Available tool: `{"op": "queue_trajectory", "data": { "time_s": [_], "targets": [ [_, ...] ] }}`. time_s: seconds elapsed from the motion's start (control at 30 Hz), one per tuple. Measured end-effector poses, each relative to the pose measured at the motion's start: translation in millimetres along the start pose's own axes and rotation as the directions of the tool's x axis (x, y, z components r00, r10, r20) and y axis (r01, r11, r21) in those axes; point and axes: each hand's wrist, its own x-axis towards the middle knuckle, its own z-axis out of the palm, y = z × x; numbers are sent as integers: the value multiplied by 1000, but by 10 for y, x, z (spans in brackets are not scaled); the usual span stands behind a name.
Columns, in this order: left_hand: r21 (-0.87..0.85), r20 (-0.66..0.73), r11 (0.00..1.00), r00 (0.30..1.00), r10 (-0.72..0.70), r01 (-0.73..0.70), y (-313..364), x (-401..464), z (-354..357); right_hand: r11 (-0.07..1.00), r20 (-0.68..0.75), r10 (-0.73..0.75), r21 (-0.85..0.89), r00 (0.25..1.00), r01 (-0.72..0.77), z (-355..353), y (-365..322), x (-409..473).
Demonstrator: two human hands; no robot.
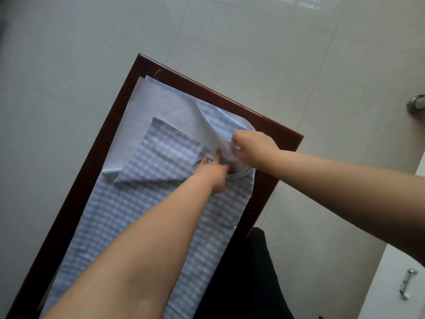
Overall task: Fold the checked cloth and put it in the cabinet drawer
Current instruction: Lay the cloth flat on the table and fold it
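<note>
A blue-and-white checked cloth (pixel 128 217) lies spread along a dark wooden table (pixel 96 143). Its far part is turned over and shows the pale plain underside, with one checked corner flap folded across the middle. My right hand (pixel 253 148) grips a bunched fold of the cloth near the table's right edge. Just below it, my left hand (pixel 213 171) presses on the cloth with its fingers stretched toward that same fold. Both forearms reach in from the bottom and right.
A white cabinet (pixel 391 284) with a metal drawer handle (pixel 406 287) stands at the lower right. A metal fitting (pixel 417 106) shows at the right edge. Pale floor tiles surround the table. Dark clothing lies below the table's near right side.
</note>
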Motion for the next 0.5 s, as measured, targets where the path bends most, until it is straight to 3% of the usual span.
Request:
{"op": "queue_trajectory", "data": {
  "time_s": [0.07,0.1,0.17,0.23,0.3,0.4,0.5],
  "targets": [
    [-19,-7,1000,1000,17,-17,-8,-27,-26,969,-32,138,213,990,-128,-72,99,25],
    [-18,-9,1000,1000,19,-20,-3,-38,-45,965,-44,107,245,993,-93,-92,118,24],
    [18,-22,1000,1000,18,-17,17,-53,-63,985,-20,-112,128,994,113,-155,51,-1],
    [60,-33,998,999,10,-8,60,-78,-74,946,115,-318,-24,941,323,-243,-60,-27],
    [95,-47,995,998,31,-26,90,-98,-86,890,240,-379,-171,894,423,-418,-142,11],
    [69,-19,998,1000,14,-13,51,-82,-79,840,264,-313,-372,912,396,-687,-167,207],
    [0,-8,1000,1000,17,-17,-8,-42,-66,917,245,-135,-337,960,215,-787,-23,347]
  ]
}}
